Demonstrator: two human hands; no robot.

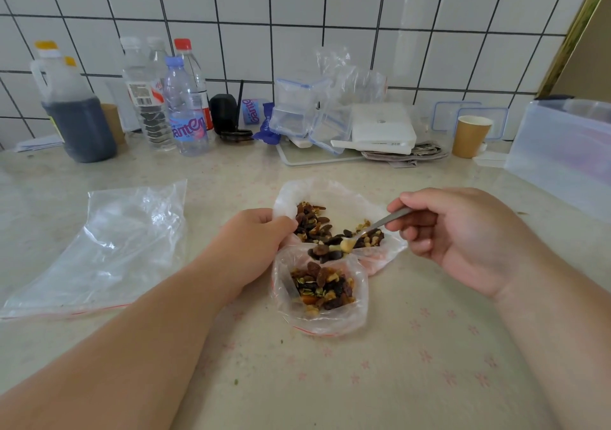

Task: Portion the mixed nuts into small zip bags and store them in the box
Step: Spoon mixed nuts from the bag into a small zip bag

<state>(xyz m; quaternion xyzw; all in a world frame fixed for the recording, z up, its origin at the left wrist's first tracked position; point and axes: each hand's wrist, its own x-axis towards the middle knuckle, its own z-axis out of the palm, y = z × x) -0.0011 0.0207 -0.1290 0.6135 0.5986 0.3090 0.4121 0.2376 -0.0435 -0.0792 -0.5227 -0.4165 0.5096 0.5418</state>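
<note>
Forearms, two, entering from the lower corners of the frame. Left hand (254,241), centre: we curl the fingers round the rim of the small zip bag (322,310), holding its mouth open; the bag lies just below centre, partly filled with mixed nuts. Right hand (463,237), right of centre: we pinch the handle of a metal spoon (377,226), its bowl loaded and poised at the bag's mouth.

Item: supply bag (334,194), thin plastic, spread flat directly above the small bag and touching it; loose nuts (312,223) remain on it.

Step in hand, as we judge it: spooning a portion across. Next calls for tipping the spoon inside the mouth without spilling, then pressing the zip closed.

Item: large empty zip bag (109,241), left of frame, well apart.

Item: translucent box (562,151), right edge, upper half; probably the store.

Surface: pale table cover (413,347) with small pink flowers, a few crumbs. Upper band: bottles (185,112), stacked clip-lid containers (299,105), paper cup (471,135), against a white tiled wall (330,16).
</note>
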